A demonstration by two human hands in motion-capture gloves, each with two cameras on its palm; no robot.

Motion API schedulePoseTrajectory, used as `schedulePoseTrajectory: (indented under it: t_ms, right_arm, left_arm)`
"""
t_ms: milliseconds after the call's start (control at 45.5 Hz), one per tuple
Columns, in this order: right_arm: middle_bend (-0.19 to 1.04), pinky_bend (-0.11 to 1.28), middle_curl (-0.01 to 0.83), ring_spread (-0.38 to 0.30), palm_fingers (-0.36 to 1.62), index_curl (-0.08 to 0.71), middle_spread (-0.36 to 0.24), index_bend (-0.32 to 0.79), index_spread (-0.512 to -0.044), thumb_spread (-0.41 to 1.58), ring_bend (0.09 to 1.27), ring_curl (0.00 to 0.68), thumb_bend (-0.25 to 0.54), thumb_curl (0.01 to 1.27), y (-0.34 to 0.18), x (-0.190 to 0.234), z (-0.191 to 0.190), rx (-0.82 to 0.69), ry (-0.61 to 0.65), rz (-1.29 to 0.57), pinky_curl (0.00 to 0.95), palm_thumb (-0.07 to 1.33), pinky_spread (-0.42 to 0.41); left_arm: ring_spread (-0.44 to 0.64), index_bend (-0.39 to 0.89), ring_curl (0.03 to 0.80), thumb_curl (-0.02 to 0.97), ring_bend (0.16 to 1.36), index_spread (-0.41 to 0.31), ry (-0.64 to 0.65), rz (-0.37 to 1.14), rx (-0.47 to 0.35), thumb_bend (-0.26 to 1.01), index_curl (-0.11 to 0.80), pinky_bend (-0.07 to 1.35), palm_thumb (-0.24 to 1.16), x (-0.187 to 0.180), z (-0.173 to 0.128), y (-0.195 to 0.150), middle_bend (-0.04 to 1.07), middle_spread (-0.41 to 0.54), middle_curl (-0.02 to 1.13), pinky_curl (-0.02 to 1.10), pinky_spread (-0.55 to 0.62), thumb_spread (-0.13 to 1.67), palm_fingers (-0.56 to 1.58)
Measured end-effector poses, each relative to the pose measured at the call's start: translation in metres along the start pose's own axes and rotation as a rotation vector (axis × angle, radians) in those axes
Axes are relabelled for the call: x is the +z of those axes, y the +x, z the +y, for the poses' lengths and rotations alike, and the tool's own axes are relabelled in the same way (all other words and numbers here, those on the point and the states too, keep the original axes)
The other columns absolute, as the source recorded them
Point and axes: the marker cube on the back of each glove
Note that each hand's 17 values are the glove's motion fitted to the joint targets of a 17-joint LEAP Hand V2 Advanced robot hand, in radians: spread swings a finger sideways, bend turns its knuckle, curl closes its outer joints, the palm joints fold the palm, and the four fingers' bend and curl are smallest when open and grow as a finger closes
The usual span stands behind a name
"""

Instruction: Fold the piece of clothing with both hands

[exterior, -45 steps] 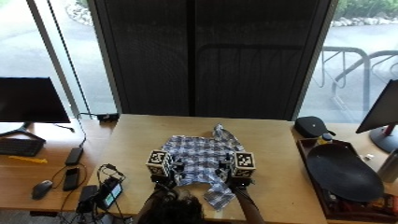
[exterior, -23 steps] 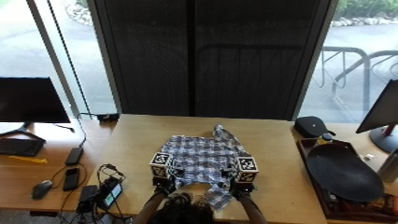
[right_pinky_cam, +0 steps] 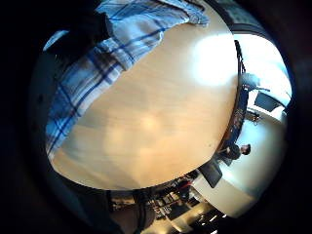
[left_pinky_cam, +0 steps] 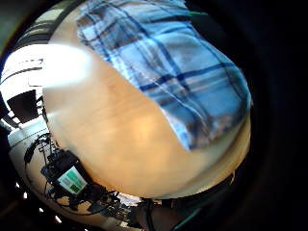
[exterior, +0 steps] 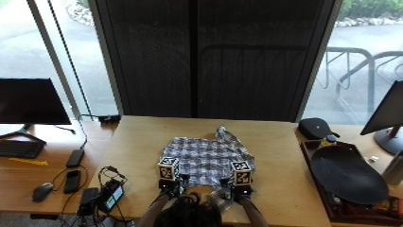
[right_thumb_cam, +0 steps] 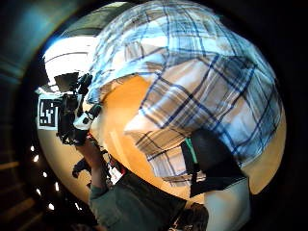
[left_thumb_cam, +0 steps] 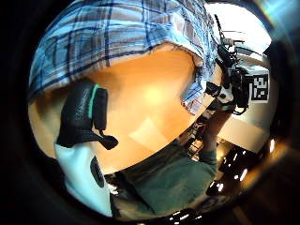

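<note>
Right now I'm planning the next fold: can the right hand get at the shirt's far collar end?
Probably yes. The right hand is at the near edge of the shirt, and only bare table and cloth lie toward the far end.

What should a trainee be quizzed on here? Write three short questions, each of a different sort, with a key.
1. True or false: the plaid shirt hangs on a chair.
2. The left hand and right hand hold the shirt at its: A) far edge B) near edge C) middle
3. Fill in: the shirt lies on a wooden ____.

Key: 1 false; 2 B; 3 table
</note>
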Motion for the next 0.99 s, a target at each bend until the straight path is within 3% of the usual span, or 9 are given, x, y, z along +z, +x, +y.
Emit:
schedulePoseTrajectory:
  t_ms: [132, 374, 506, 660, 682, 748, 836, 924, 989]
  right_arm:
    - [0.17, 0.75, 0.285, 0.082, 0.26, 0.243, 0.009, 0.16, -0.332, 1.12, 0.47, 0.302, -0.006, 0.37, 0.0, 0.008, -0.003, 0.027, -0.076, 0.021, 0.359, 0.71, 0.114]
    - [0.17, 0.62, 0.293, -0.035, 0.45, 0.29, -0.051, 0.18, -0.365, 1.16, 0.51, 0.321, -0.015, 0.34, 0.002, 0.008, -0.007, 0.07, 0.0, 0.138, 0.327, 0.69, 0.079]
    - [0.18, 0.56, 0.308, -0.124, 0.67, 0.308, -0.107, 0.18, -0.369, 1.22, 0.57, 0.337, 0.012, 0.33, -0.006, 0.009, -0.01, 0.03, 0.08, 0.146, 0.309, 0.74, 0.018]
    - [0.18, 0.55, 0.329, -0.188, 0.9, 0.324, -0.166, 0.16, -0.357, 1.26, 0.56, 0.354, 0.034, 0.33, 0.001, 0.016, -0.023, 0.079, 0.171, 0.295, 0.319, 0.82, -0.075]
    - [0.16, 0.53, 0.326, -0.186, 0.81, 0.321, -0.16, 0.14, -0.359, 1.26, 0.55, 0.353, 0.024, 0.33, 0.0, 0.015, -0.024, 0.071, 0.195, 0.305, 0.316, 0.81, -0.067]
    - [0.19, 0.56, 0.342, -0.225, 1.05, 0.329, -0.197, 0.15, -0.349, 1.26, 0.56, 0.363, 0.042, 0.33, 0.002, 0.022, -0.041, 0.063, 0.269, 0.351, 0.332, 0.86, -0.133]
    - [0.2, 0.57, 0.36, -0.255, 1.16, 0.341, -0.234, 0.15, -0.343, 1.26, 0.55, 0.374, 0.048, 0.33, 0.006, 0.027, -0.055, 0.056, 0.303, 0.38, 0.346, 0.9, -0.199]
    - [0.23, 0.57, 0.383, -0.28, 1.25, 0.341, -0.26, 0.13, -0.338, 1.25, 0.58, 0.395, 0.043, 0.33, 0.008, 0.021, -0.055, 0.029, 0.256, 0.342, 0.358, 0.92, -0.265]
    - [0.25, 0.56, 0.398, -0.287, 1.28, 0.338, -0.262, 0.13, -0.338, 1.24, 0.62, 0.407, 0.037, 0.33, 0.008, 0.012, -0.048, -0.006, 0.192, 0.285, 0.36, 0.93, -0.291]
  left_arm:
    - [0.35, 0.15, 0.303, 0.361, 0.56, -0.067, -0.107, 0.088, 0.031, 0.02, 0.278, 0.52, 0.61, 0.007, 0.004, 0.005, 0.21, 0.13, 0.39, 0.35, 0.38, 1.21, 0.18]
    - [0.34, 0.28, 0.277, 0.371, 0.46, -0.076, -0.036, 0.041, 0.033, 0.03, 0.363, 0.54, 0.67, 0.008, 0.006, 0.007, 0.17, 0.12, 0.37, 0.36, 0.34, 1.31, 0.33]
    - [0.3, 0.26, 0.277, 0.376, 0.45, -0.083, 0.101, 0.096, 0.169, 0.03, 0.381, 0.56, 0.7, 0.011, -0.003, 0.016, 0.16, 0.091, 0.36, 0.37, 0.28, 1.34, 0.42]
    - [0.18, 0.22, 0.289, 0.386, 0.45, -0.119, 0.259, -0.058, 0.058, 0.05, 0.395, 0.61, 0.74, 0.005, -0.005, 0.002, 0.18, 0.024, 0.37, 0.39, 0.11, 1.37, 0.64]
    - [0.16, 0.22, 0.291, 0.388, 0.45, -0.127, 0.281, -0.066, 0.057, 0.05, 0.397, 0.62, 0.75, 0.004, -0.006, 0.001, 0.18, 0.012, 0.37, 0.39, 0.08, 1.36, 0.7]
    - [0.1, 0.19, 0.299, 0.394, 0.45, -0.142, 0.401, -0.106, 0.072, 0.04, 0.401, 0.65, 0.76, -0.003, -0.015, 0.001, 0.18, -0.013, 0.37, 0.41, 0.0, 1.35, 0.78]
    - [0.02, 0.17, 0.313, 0.405, 0.45, -0.163, 0.535, -0.15, 0.102, 0.04, 0.403, 0.67, 0.79, -0.016, -0.025, 0.003, 0.17, -0.056, 0.37, 0.42, -0.09, 1.32, 0.9]
    - [-0.06, 0.17, 0.33, 0.421, 0.47, -0.187, 0.534, -0.163, 0.126, 0.03, 0.406, 0.63, 0.81, -0.024, -0.027, 0.005, 0.18, -0.104, 0.39, 0.42, -0.16, 1.26, 1.01]
    - [-0.12, 0.16, 0.347, 0.428, 0.49, -0.206, 0.373, -0.154, 0.117, 0.01, 0.408, 0.57, 0.82, -0.024, -0.011, 0.004, 0.22, -0.145, 0.41, 0.41, -0.19, 1.22, 1.1]
